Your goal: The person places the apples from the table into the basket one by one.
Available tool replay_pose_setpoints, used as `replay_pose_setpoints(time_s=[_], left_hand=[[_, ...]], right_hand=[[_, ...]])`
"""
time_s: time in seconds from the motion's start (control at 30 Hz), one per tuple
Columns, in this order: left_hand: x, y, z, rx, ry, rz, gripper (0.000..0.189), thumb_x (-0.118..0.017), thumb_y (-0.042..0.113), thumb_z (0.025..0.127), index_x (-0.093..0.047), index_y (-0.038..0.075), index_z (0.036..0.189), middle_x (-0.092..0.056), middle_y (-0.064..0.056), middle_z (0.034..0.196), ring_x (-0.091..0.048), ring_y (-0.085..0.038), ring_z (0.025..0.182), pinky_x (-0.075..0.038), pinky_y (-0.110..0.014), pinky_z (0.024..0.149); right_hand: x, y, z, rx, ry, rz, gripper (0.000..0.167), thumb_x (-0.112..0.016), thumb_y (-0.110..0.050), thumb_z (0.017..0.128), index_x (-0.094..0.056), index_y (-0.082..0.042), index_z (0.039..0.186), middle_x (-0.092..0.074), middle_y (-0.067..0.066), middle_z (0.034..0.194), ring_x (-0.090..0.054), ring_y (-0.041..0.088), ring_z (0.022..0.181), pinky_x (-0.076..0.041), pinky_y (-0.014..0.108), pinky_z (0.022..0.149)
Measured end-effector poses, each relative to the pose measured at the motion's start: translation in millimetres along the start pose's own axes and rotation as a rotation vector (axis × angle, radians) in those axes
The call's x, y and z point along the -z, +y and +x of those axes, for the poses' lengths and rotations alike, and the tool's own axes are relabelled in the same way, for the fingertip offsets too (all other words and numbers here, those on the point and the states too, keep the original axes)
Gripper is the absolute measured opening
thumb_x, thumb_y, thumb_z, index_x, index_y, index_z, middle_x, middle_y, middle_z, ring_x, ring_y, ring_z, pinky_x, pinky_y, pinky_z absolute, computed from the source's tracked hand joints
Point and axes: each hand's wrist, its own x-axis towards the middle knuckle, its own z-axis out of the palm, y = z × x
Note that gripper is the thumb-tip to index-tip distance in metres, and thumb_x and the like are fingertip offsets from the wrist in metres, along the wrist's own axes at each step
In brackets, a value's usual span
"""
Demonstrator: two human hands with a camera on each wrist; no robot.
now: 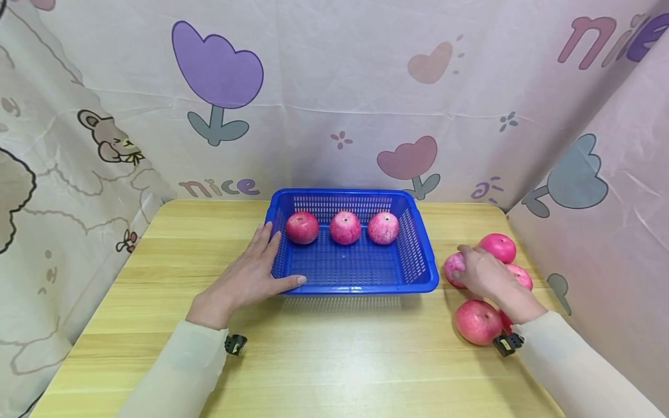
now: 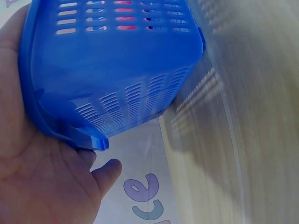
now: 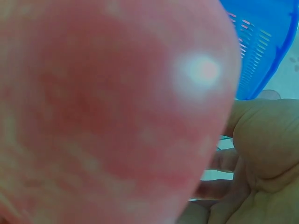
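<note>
A blue plastic basket (image 1: 345, 288) stands on the table with three red apples in a row at its back: a left one (image 1: 302, 227), a middle one (image 1: 345, 227) and a right one (image 1: 383, 227). My left hand (image 1: 245, 278) rests on the basket's left rim, fingers extended and thumb over the front corner. In the left wrist view the palm (image 2: 46, 177) lies against the rim. To the right of the basket, my right hand (image 1: 486, 273) grips a pinkish apple (image 1: 453, 270). A large apple (image 3: 117, 112) fills most of the right wrist view, hiding the fingertips.
Around my right hand lie more apples: one behind (image 1: 498, 248), one to the right (image 1: 520, 277), one in front (image 1: 478, 322) and another partly hidden under the wrist. The wooden table (image 1: 334, 360) meets a printed cloth (image 1: 324, 75) at the back and sides.
</note>
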Motion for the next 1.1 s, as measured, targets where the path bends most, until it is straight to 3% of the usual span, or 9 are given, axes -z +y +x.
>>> replay_pose_setpoints(time_s=[0.63,1.1], left_hand=[[2.3,0.0,-0.2,0.0,0.008,0.078,0.135,-0.043,0.099,0.08,-0.012,0.002,0.169,0.004,-0.019,0.178,0.003,-0.039,0.165,-0.017,-0.061,0.129],[1.1,1.2,1.1,-0.001,0.013,0.071,0.134,-0.045,0.097,0.081,-0.012,0.003,0.169,0.004,-0.018,0.178,0.003,-0.038,0.165,-0.018,-0.061,0.129]], right_hand=[[-4.7,-0.2,1.6,0.034,0.036,-0.007,0.064,-0.067,-0.024,0.099,-0.046,0.011,0.148,-0.053,0.042,0.139,-0.05,0.06,0.131,-0.045,0.077,0.103],[-3.8,0.4,4.3,0.01,0.03,-0.019,0.066,-0.065,-0.026,0.1,-0.043,0.01,0.151,-0.049,0.043,0.142,-0.048,0.06,0.133,-0.044,0.077,0.103]])
